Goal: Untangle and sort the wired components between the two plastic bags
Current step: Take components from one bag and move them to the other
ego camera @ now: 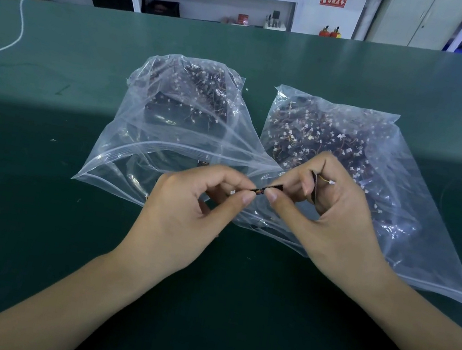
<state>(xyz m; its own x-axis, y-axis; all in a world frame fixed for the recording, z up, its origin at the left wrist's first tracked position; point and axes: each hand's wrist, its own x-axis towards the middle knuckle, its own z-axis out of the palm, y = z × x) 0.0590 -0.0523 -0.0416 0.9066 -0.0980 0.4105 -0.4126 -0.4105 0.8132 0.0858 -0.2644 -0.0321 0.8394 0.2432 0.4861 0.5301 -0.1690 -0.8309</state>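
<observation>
A small dark wired component (pixel 264 190) is being held above the table (pixel 45 143), in the gap between both hands, just over the near edges of the two bags. Its long axis is running approx. left-right, tilting slightly up toward the right side. The left hand (pixel 187 207) is pinching its left end w/ thumb and forefinger curled tight. The right hand (pixel 336 214) is pinching the right end the same way; behind those fingers (pixel 290 185) a second dark piece w/ a yellow lead and white plug (pixel 329 181) is sticking out. Whether the two pieces are tangled together: cannot tell.

Both hands are sitting equally near the component, so the coming move likely depends on pulling along that left-right axis to separate the parts.

The left bag (pixel 171 122) is lying open-mouthed toward the hands, w/ stacked dark components inside. The right bag (pixel 377 168), touching it at the middle, is holding a looser heap of wires and white plugs.
</observation>
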